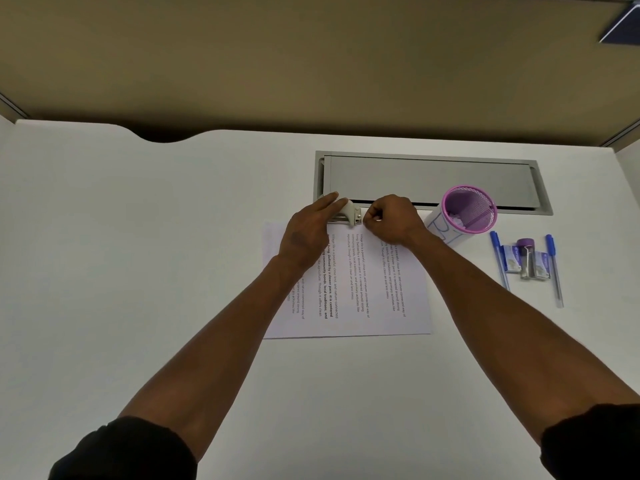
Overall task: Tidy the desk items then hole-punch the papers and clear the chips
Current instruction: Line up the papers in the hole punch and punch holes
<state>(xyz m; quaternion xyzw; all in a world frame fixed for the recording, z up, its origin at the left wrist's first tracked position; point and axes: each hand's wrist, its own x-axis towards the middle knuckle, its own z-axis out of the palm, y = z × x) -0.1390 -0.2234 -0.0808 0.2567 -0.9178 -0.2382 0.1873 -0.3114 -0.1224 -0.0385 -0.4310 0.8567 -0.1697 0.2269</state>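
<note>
Printed papers (374, 292) lie stacked on the white desk (138, 237), long side running away from me. A pale hole punch (351, 213) sits over their far edge. My left hand (311, 226) rests on the punch with straight fingers pressing its top. My right hand (389, 220) is beside the punch on the right, fingers curled, pinching at the paper's far edge. A purple mesh pen cup (469, 211) stands to the right and holds small white paper chips.
A grey cable hatch (429, 178) is set into the desk behind the punch. Right of the papers lie two blue pens (498, 261), (554, 271) with staple boxes and a small purple stapler (526, 258) between them. A tan partition rises at the back.
</note>
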